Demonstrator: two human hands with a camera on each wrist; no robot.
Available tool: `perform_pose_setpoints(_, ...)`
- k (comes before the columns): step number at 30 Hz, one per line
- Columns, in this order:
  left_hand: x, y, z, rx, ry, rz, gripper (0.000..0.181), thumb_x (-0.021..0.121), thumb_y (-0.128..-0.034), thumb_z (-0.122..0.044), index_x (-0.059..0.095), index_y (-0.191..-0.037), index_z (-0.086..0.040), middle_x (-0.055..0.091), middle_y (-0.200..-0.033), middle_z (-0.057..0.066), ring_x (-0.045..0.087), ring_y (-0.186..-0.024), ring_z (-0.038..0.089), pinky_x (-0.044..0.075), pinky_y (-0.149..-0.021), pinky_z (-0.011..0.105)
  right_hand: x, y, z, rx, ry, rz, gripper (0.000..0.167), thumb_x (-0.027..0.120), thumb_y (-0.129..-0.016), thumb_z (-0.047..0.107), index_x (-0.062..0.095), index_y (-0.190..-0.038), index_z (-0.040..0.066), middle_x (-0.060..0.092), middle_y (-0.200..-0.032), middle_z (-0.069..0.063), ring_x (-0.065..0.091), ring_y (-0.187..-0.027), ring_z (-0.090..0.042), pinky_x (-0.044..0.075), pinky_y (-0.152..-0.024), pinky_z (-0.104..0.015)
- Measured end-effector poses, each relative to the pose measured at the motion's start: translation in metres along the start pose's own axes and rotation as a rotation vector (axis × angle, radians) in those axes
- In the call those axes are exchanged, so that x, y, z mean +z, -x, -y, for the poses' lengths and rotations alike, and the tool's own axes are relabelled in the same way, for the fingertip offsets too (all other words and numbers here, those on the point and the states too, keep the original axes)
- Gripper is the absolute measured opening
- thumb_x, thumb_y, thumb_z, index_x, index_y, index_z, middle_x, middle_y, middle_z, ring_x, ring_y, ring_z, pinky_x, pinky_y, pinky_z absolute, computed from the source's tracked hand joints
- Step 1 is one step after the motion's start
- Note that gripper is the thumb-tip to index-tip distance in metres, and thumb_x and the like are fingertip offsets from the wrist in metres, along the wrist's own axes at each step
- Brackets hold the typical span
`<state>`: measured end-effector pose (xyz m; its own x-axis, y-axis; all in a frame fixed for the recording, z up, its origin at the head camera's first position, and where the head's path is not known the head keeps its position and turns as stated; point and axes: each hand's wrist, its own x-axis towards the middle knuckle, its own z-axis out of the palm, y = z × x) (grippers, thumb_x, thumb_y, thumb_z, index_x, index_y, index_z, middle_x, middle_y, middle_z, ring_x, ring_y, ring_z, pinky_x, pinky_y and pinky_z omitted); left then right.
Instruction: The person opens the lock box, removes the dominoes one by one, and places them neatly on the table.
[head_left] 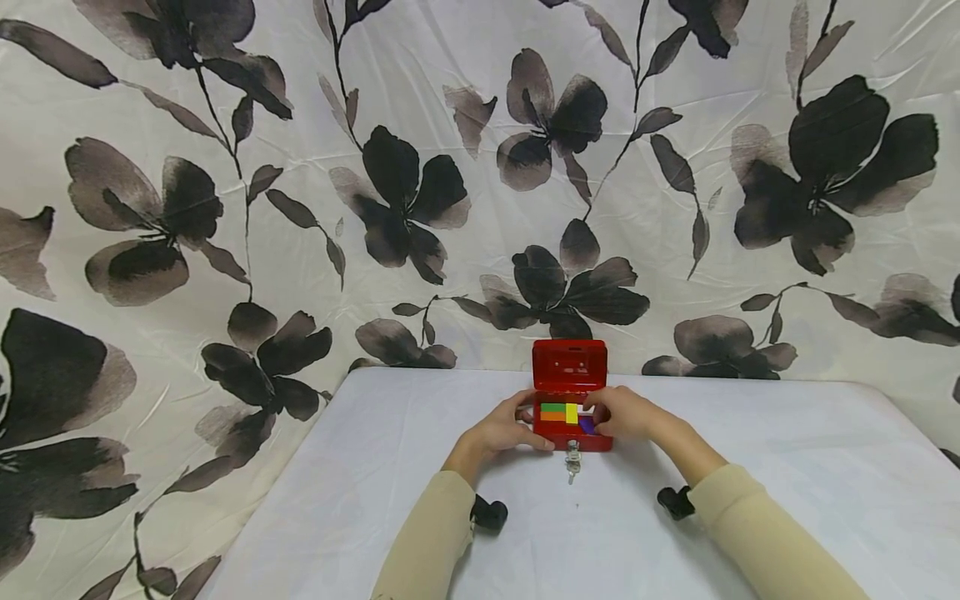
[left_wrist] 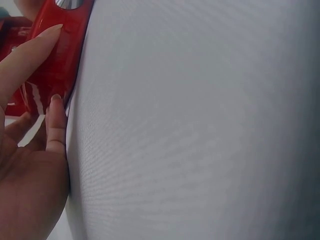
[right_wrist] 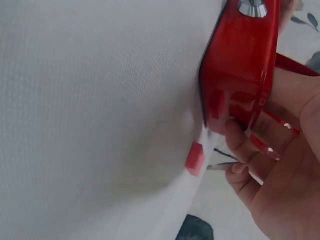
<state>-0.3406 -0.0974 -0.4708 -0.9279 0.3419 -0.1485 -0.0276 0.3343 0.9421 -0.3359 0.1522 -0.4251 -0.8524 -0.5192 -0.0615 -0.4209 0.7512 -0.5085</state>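
Note:
A red cash box (head_left: 551,437) stands with its lid (head_left: 570,364) raised. Inside lie a green block (head_left: 553,408), an orange block (head_left: 552,417), a yellow block (head_left: 572,413) and a tilted purple block (head_left: 587,426). My left hand (head_left: 498,429) holds the box's left side, thumb (left_wrist: 35,52) on the front wall and fingers at the side. Over the right side reaches my right hand (head_left: 626,412), its fingertips inside near the purple block; whether they pinch it is hidden. Other right-hand fingers (right_wrist: 240,140) bend outside the wall in the right wrist view.
Keys (head_left: 573,467) hang from the lock on the box's front. In the right wrist view a small pinkish-red block (right_wrist: 195,158) lies on the white-covered table (head_left: 360,467) beside the box. Behind the table hangs a floral cloth (head_left: 450,317).

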Motion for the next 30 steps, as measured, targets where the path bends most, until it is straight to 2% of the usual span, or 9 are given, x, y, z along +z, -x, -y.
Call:
perform_pose_setpoints(5,0.000,0.001,0.001,0.003,-0.011,-0.003,0.090,0.093,-0.0745,-0.014,0.047,-0.152,-0.023,0.059,-0.124,0.002,0.051,-0.113,0.025,0.053,-0.094,0.039,0.001,-0.005,-0.007,0.004,-0.072,0.008,0.034,0.079,-0.085,0.001,0.069,-0.118,0.000,0.067,-0.089,-0.003,0.058,-0.084,-0.018,0.058,-0.083,-0.037)
perform_pose_setpoints(14,0.000,0.001,0.000,-0.009,-0.002,-0.010,0.090,0.092,-0.0743,-0.012,0.047,-0.152,-0.022,0.059,-0.123,0.004,0.049,-0.115,0.026,0.052,-0.096,0.043,0.002,-0.010,-0.011,-0.022,-0.034,0.000,0.026,0.082,-0.084,0.006,0.073,-0.108,0.007,0.063,-0.085,0.000,0.055,-0.082,-0.018,0.055,-0.078,-0.033)
perform_pose_setpoints(21,0.000,0.002,-0.001,-0.014,-0.015,-0.010,0.090,0.092,-0.0745,-0.011,0.047,-0.152,-0.021,0.059,-0.123,0.004,0.049,-0.116,0.026,0.052,-0.097,0.044,0.003,-0.009,-0.011,-0.013,-0.060,0.005,0.029,0.082,-0.085,0.006,0.071,-0.111,0.004,0.063,-0.085,-0.001,0.055,-0.081,-0.018,0.056,-0.077,-0.032)
perform_pose_setpoints(30,0.000,0.003,-0.002,-0.011,-0.021,-0.009,0.092,0.093,-0.0734,-0.015,0.046,-0.152,-0.023,0.059,-0.124,0.003,0.051,-0.114,0.025,0.052,-0.097,0.043,0.000,-0.009,-0.012,-0.025,-0.057,0.017,0.021,0.081,-0.086,0.008,0.072,-0.105,0.005,0.062,-0.084,0.000,0.055,-0.081,-0.017,0.056,-0.077,-0.032)
